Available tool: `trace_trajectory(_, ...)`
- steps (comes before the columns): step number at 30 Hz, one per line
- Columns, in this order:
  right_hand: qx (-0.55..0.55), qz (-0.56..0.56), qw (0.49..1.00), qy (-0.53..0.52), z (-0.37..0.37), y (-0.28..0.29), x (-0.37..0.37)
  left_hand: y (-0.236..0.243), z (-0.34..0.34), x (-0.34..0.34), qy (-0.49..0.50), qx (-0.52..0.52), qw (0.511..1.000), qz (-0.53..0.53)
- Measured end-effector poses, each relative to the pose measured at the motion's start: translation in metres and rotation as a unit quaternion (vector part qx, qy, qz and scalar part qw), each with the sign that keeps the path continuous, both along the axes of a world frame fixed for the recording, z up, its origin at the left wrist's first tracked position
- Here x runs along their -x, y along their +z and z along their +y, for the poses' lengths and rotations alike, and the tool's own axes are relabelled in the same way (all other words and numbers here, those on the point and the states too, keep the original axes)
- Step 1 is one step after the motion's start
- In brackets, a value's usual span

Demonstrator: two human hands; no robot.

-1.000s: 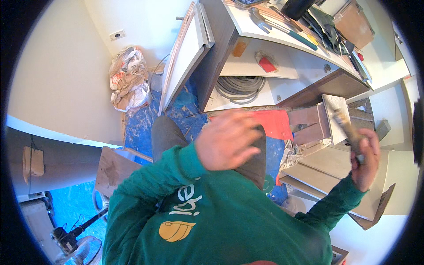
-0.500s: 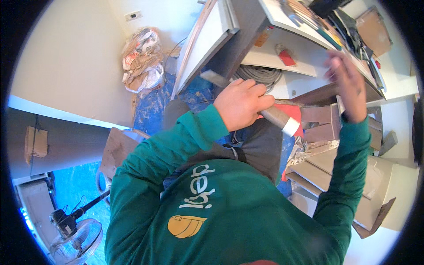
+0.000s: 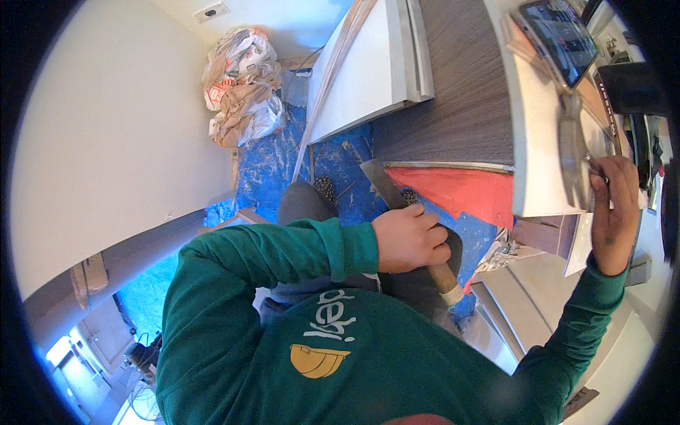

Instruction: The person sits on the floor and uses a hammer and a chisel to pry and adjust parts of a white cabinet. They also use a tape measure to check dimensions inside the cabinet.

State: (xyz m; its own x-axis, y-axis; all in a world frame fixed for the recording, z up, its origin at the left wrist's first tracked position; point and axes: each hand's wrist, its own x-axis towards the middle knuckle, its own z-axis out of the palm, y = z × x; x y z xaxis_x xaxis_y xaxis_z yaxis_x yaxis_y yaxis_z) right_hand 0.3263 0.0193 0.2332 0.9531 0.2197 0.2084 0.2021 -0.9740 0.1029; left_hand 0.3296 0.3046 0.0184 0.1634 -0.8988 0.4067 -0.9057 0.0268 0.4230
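Note:
My left hand (image 3: 411, 241) is closed around a short, narrow brown strip (image 3: 443, 278) with a pale end, held slantwise above my knees. The strip's darker far end points toward the cabinet, and my fingers hide its middle. Over at the right, my right hand (image 3: 615, 212) is at the edge of the white cabinet top (image 3: 533, 152). Its fingers are pinched together beside a grey metal tool (image 3: 572, 152); what they hold, if anything, is too small to make out.
A phone (image 3: 559, 39) lies on the cabinet top. White panels (image 3: 368, 78) lean against the cabinet's dark side (image 3: 460, 92). Crumpled plastic bags (image 3: 244, 88) sit by the wall on the blue floor covering (image 3: 265, 173). Board pieces (image 3: 528, 297) are stacked at the lower right.
My right hand has moved right and down to the cabinet top's edge, its fingers now pinched. My left hand has lowered and turned the strip steeper. The view has shifted closer to the cabinet.

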Motion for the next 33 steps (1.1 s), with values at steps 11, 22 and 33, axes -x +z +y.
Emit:
trace_trajectory(11,-0.325,-0.220,0.882,-0.262,-0.003,-0.020,0.173,-0.010,0.013,0.034,-0.105,-0.185,0.976,-0.044)
trace_trajectory(22,-0.855,-0.147,0.361,-0.341,0.195,-0.279,0.367,0.071,0.031,0.073,-0.167,-0.012,0.966,-0.196)
trace_trajectory(33,-0.917,-0.006,0.258,-0.304,0.197,-0.326,0.357,0.095,-0.021,0.059,-0.149,-0.026,0.940,-0.307)
